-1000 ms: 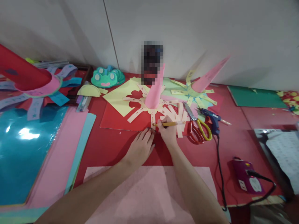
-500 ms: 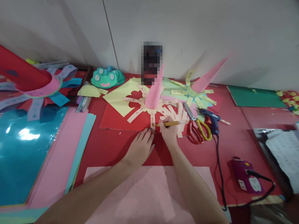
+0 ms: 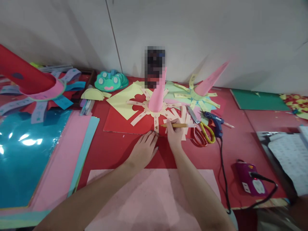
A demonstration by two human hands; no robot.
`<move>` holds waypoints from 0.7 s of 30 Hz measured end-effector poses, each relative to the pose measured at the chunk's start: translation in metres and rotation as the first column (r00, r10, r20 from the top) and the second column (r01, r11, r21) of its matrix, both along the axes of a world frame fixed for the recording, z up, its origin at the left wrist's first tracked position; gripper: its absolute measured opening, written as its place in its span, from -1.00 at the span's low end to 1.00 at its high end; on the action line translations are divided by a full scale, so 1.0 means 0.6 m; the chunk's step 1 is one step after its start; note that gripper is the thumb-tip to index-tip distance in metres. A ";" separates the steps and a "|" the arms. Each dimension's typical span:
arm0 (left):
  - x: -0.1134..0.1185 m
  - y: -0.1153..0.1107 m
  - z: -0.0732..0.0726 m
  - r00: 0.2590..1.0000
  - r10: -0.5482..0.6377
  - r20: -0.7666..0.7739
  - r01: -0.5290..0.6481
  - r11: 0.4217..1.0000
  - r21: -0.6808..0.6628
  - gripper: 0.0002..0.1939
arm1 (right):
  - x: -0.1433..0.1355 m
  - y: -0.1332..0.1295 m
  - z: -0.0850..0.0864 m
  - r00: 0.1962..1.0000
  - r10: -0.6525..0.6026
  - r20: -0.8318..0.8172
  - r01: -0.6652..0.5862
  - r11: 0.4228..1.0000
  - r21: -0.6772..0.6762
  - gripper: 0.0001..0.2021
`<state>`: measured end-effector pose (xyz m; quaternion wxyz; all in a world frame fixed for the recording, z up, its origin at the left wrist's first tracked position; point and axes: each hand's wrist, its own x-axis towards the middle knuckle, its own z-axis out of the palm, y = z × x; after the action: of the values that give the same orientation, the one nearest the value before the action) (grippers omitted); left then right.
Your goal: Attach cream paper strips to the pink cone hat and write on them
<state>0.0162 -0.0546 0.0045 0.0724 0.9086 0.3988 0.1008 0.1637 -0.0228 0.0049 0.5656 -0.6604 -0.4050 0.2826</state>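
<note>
My right hand (image 3: 175, 136) is closed around a gold-coloured pen (image 3: 179, 125), its tip just right of a lettered paper strip (image 3: 156, 119). A small dark gold star marks the strip's near end. My left hand (image 3: 143, 148) lies flat, fingers stretched out, with its fingertips at that same end. The strip is one of several that spread from the scalloped base of a pink paper cone (image 3: 157, 99), and most bear letters. Under them is a red sheet (image 3: 117, 123). Loose pale strips (image 3: 183, 115) lie partly behind my right hand.
To the right are scissors (image 3: 207, 132), a blue glue gun (image 3: 218, 125) with its cord and a purple power box (image 3: 250, 178). A second pink cone (image 3: 211, 80) stands behind. Coloured sheets (image 3: 55, 163) and a red cone (image 3: 29, 75) are at left, near green frog cutouts (image 3: 108, 81).
My right hand and the pen have drawn back to the right, taking the tip off the star. My left hand stays by the strip, and the whole view has shifted slightly.
</note>
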 end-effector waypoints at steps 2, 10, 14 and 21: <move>0.000 0.001 0.000 1.000 0.002 -0.009 -0.002 1.000 0.003 -0.60 | 0.000 -0.001 0.001 0.997 0.057 0.056 -0.057 0.998 -0.016 -0.69; 0.001 0.001 0.001 1.000 -0.003 -0.013 0.003 1.000 -0.004 -0.60 | -0.001 0.000 -0.016 0.967 0.122 0.225 -0.113 0.992 -0.053 -0.71; 0.001 0.001 -0.001 1.000 0.008 0.011 -0.007 1.000 -0.027 -0.60 | -0.001 0.000 -0.016 0.962 0.132 0.238 -0.123 0.991 -0.051 -0.70; 0.001 0.001 0.001 1.000 -0.003 -0.003 0.003 1.000 -0.015 -0.60 | -0.002 0.001 -0.011 0.953 0.142 0.268 -0.132 0.990 -0.055 -0.71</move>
<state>0.0169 -0.0538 0.0052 0.0789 0.9087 0.3985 0.0964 0.1624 -0.0225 -0.0019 0.4719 -0.6735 -0.5180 0.2354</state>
